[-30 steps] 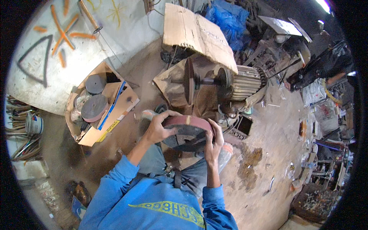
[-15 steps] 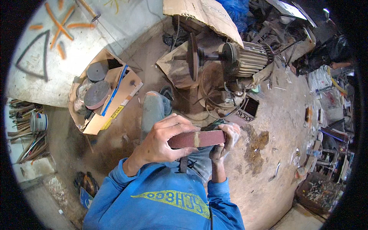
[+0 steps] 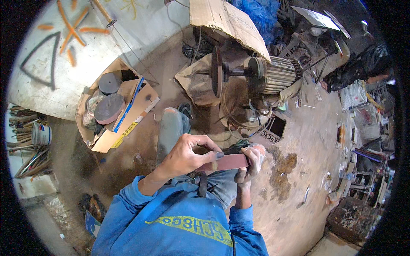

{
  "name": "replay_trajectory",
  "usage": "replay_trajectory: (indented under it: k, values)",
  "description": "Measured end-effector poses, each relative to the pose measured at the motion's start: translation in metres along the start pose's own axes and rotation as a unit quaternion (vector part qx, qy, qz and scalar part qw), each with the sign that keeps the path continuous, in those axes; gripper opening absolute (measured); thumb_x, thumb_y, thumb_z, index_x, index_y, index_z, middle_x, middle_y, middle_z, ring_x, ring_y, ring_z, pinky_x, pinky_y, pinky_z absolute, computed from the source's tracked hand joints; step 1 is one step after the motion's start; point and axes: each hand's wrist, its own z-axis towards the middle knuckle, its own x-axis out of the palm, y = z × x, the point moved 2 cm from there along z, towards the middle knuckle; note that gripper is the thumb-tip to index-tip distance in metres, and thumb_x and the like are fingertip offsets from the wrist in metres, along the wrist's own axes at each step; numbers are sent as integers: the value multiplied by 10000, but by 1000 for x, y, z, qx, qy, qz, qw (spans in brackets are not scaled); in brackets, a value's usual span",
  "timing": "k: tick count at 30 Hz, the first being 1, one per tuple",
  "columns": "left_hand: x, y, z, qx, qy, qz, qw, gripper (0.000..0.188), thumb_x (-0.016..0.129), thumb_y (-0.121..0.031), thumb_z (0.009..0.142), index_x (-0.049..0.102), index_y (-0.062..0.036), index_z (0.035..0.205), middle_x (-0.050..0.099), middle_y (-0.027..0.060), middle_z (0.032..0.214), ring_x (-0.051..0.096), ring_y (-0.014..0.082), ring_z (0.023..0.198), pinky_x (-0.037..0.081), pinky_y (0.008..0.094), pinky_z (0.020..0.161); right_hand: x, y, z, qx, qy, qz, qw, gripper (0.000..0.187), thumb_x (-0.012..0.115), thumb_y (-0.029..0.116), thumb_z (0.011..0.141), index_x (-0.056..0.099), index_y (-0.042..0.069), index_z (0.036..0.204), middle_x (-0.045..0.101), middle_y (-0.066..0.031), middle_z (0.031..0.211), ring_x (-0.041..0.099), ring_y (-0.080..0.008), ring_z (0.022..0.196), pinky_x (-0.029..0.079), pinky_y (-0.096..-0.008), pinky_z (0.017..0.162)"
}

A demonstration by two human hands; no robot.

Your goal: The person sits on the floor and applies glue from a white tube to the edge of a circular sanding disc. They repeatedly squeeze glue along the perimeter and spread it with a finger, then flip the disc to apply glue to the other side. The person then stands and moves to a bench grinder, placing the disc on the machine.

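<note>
In front of my lap I have a sanding wheel (image 3: 232,162), seen edge-on, its rim wrapped in a reddish-brown abrasive band. A tan strip (image 3: 214,165) crosses the band near its left part. My right hand (image 3: 252,162) grips the right end of the wheel, fingers on the far side and thumb on the near side. My left hand (image 3: 188,154) is curled in a pinch, thumb and index fingertips meeting on the band beside the tan strip. Something dark (image 3: 219,154) shows at those fingertips; whether it is a fingertip or a separate piece is unclear.
Ahead stands a ribbed motor (image 3: 279,74) with a disc (image 3: 217,72) on its shaft, cables below. Cardboard (image 3: 226,19) overhangs it. A carton (image 3: 143,100) at left holds several wheels (image 3: 109,107). Sticks and a white bucket (image 3: 41,134) are far left; clutter lines the right.
My left hand has gone from gripping the wheel's left end to pinching at the band near the tan strip. The wheel has turned slightly, bringing the strip leftward; my right hand keeps its grip.
</note>
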Motion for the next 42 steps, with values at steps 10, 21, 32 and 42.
replay_trajectory:
  k: [10,21,32,42]
  values:
    - [-50,69,86,-82,-157,-50,983,324,500,-267,1036,571,5,874,603,50,822,623,130,784,539,313,673,32,-33,18,52,57,35,996,441,600,363,965,630,-33,1158,623,-193,1050,603,-353,961,491,-426,850]
    - [-33,10,38,46,48,73,995,254,688,-192,933,731,26,1056,752,103,999,670,132,962,515,288,872,22,-23,20,4,36,30,999,484,623,422,940,643,-24,1128,626,-184,1001,594,-330,894,485,-411,778]
    - [-23,12,32,65,144,114,981,207,742,-177,887,731,14,967,733,57,839,643,89,809,522,288,772,-5,-22,12,-65,32,88,993,673,839,392,773,531,-23,1204,647,-177,946,610,-309,795,499,-411,698]
    - [-4,-6,64,121,148,37,981,260,595,-269,1027,595,-10,1019,599,-2,849,561,74,864,491,282,742,-15,-12,3,-164,290,-5,943,576,898,447,631,652,28,940,657,-135,919,627,-270,761,516,-385,635]
